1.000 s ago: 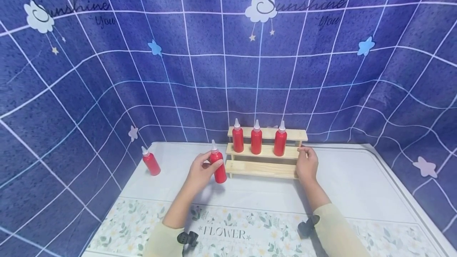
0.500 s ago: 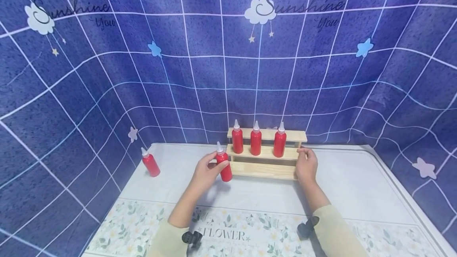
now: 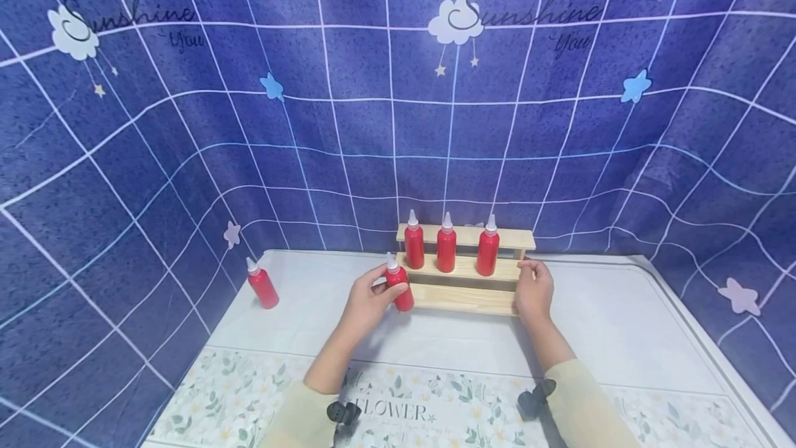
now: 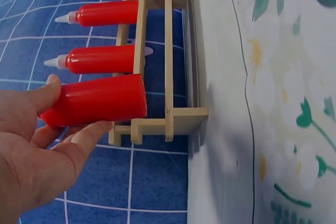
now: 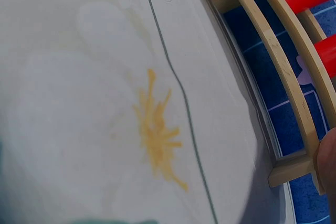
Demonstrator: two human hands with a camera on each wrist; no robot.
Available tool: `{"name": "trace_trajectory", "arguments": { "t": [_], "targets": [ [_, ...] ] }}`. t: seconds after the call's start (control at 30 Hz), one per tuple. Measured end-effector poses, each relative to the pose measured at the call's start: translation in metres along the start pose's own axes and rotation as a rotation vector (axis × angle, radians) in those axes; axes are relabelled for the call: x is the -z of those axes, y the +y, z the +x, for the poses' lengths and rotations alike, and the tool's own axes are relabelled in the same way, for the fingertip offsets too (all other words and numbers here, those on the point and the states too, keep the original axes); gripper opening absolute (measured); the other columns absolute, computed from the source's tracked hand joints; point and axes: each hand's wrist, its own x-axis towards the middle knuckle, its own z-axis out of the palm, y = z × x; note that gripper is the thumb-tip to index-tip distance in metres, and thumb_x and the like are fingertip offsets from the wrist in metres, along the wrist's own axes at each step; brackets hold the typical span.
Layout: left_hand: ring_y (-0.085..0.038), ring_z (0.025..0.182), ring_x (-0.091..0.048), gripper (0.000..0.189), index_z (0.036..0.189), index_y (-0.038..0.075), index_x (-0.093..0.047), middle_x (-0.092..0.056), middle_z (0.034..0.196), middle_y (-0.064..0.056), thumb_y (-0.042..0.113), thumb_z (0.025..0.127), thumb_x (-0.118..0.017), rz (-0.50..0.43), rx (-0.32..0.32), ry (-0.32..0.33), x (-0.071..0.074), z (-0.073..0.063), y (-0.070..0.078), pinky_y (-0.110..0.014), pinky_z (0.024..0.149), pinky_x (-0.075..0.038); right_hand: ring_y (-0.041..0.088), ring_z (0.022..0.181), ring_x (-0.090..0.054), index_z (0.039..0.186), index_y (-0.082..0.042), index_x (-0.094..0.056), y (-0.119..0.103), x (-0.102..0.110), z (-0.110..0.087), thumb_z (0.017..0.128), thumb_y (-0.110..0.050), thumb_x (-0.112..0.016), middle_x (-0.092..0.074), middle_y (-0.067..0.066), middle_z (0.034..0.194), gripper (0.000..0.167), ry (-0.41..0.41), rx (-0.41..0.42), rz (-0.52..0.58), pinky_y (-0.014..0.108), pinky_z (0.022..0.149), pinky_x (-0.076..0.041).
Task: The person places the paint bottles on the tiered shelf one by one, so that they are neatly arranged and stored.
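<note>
My left hand (image 3: 368, 301) grips a red squeeze bottle (image 3: 401, 290) with a white pointed cap, tilted slightly, at the left end of the wooden three-tier rack (image 3: 463, 299). In the left wrist view, thumb and fingers wrap the held bottle (image 4: 102, 100), and a gap shows between its base and the lowest shelf (image 4: 168, 51). Three similar bottles stand upright along the middle shelf, one of them the right-hand bottle (image 3: 488, 253). My right hand (image 3: 535, 290) holds the rack's right end; only a fingertip (image 5: 328, 156) of it shows in the right wrist view.
Another red bottle (image 3: 264, 287) stands alone at the table's left side. A floral mat strip (image 3: 435, 393) lies along the front of the white table (image 3: 609, 316). Behind the rack and at both sides hangs a blue gridded curtain (image 3: 348, 123).
My left hand has carried its bottle rightward and slightly up, from beside the rack to in front of its left end. The right hand stays on the rack's right end.
</note>
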Motion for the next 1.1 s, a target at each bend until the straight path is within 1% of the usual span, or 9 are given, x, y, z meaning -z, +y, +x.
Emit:
{"name": "trace_trajectory", "arguments": {
  "t": [0.1,0.2,0.3,0.5,0.63,0.77,0.93,1.0,1.1],
  "targets": [
    [-0.042,0.128,-0.069,0.058,0.147,-0.002,-0.059,-0.069,0.138,-0.026,0.01,0.094,-0.079,-0.007,-0.017,-0.01,-0.003,0.002,-0.001,-0.041,0.097,-0.064,0.038,0.144,-0.047,0.116,0.003,-0.062,0.0,-0.001,0.0,0.107,-0.013,-0.04,-0.059,0.024,0.145,0.028,0.005,0.006,-0.001,0.055,0.13,-0.028],
    [-0.042,0.129,-0.068,0.058,0.147,-0.002,-0.058,-0.069,0.137,-0.026,0.008,0.094,-0.079,-0.013,-0.025,-0.016,-0.007,0.004,-0.002,-0.04,0.097,-0.064,0.038,0.143,-0.048,0.115,0.003,-0.062,0.001,-0.001,0.0,0.107,-0.013,-0.04,-0.059,0.024,0.145,0.028,0.008,0.009,0.001,0.055,0.13,-0.029],
    [-0.041,0.132,-0.067,0.058,0.148,-0.002,-0.058,-0.067,0.141,-0.025,0.007,0.094,-0.079,-0.018,-0.036,-0.026,-0.01,0.005,-0.004,-0.041,0.101,-0.062,0.038,0.145,-0.047,0.116,0.002,-0.062,0.002,-0.001,0.001,0.108,-0.014,-0.04,-0.059,0.024,0.145,0.028,0.005,0.011,-0.002,0.055,0.131,-0.028],
    [-0.035,0.138,-0.063,0.06,0.149,0.001,-0.058,-0.065,0.146,-0.021,0.011,0.094,-0.079,0.036,-0.07,-0.04,-0.014,0.011,-0.005,-0.043,0.113,-0.054,0.039,0.146,-0.046,0.117,0.002,-0.061,0.002,-0.001,0.0,0.108,-0.015,-0.039,-0.059,0.025,0.144,0.029,-0.003,0.014,-0.008,0.056,0.131,-0.027],
    [-0.034,0.14,-0.061,0.058,0.149,0.002,-0.058,-0.065,0.147,-0.02,0.012,0.095,-0.078,0.056,-0.082,-0.057,-0.018,0.015,-0.004,-0.044,0.116,-0.052,0.038,0.142,-0.048,0.117,0.002,-0.061,0.002,-0.001,0.0,0.108,-0.014,-0.039,-0.059,0.025,0.143,0.029,-0.002,0.013,-0.003,0.056,0.13,-0.028],
    [-0.034,0.141,-0.061,0.059,0.15,0.003,-0.058,-0.064,0.148,-0.019,0.012,0.095,-0.078,0.069,-0.068,-0.064,-0.019,0.017,-0.003,-0.045,0.116,-0.051,0.038,0.144,-0.047,0.117,0.002,-0.061,0.001,-0.001,0.0,0.108,-0.014,-0.039,-0.059,0.024,0.144,0.029,-0.005,0.001,-0.009,0.056,0.13,-0.028],
    [-0.034,0.139,-0.063,0.059,0.152,0.008,-0.056,-0.065,0.148,-0.017,0.014,0.097,-0.076,0.12,-0.072,-0.081,-0.02,0.022,-0.002,-0.046,0.116,-0.052,0.039,0.149,-0.044,0.117,0.002,-0.061,0.001,0.0,0.001,0.108,-0.014,-0.039,-0.058,0.024,0.147,0.029,-0.003,-0.002,-0.006,0.057,0.132,-0.025],
    [-0.035,0.136,-0.065,0.059,0.153,0.009,-0.056,-0.067,0.145,-0.017,0.014,0.098,-0.075,0.153,-0.081,-0.09,-0.02,0.024,-0.002,-0.046,0.114,-0.054,0.039,0.151,-0.043,0.117,0.002,-0.062,0.0,0.0,0.001,0.108,-0.014,-0.04,-0.058,0.024,0.148,0.028,0.0,-0.003,-0.006,0.057,0.133,-0.024],
    [-0.035,0.129,-0.07,0.059,0.153,0.011,-0.056,-0.07,0.139,-0.018,0.015,0.097,-0.076,0.205,-0.08,-0.085,-0.021,0.026,-0.003,-0.047,0.11,-0.057,0.039,0.149,-0.044,0.118,0.001,-0.062,0.0,0.0,0.0,0.108,-0.015,-0.04,-0.058,0.024,0.147,0.028,-0.004,-0.008,-0.008,0.057,0.133,-0.024]
  ]
}}
